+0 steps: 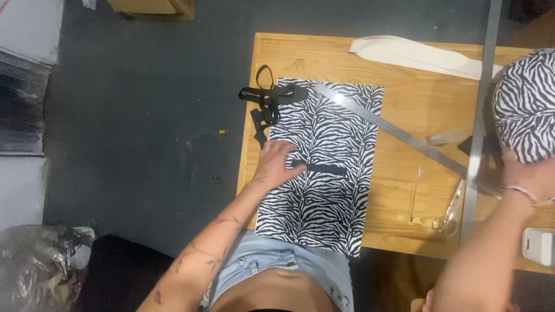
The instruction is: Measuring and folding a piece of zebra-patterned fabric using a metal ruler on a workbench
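Left hand (pixel 277 163) lies open, flat on the zebra fabric (pixel 324 167) beside a black strip (pixel 324 169), right hand (pixel 529 176) grips more cloth (pixel 526 104); a nudge could skew the strip.

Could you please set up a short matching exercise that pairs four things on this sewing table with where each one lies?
Things:
1. left hand
2. metal ruler
3. scissors
4. black straps

Places:
A. near the table's front edge, at the right
B. flat on the zebra-print fabric, beside a black strip
C. at the fabric's far left corner
D. slanting from the fabric's far edge onto bare wood

Pairs: 1-B, 2-D, 3-A, 4-C
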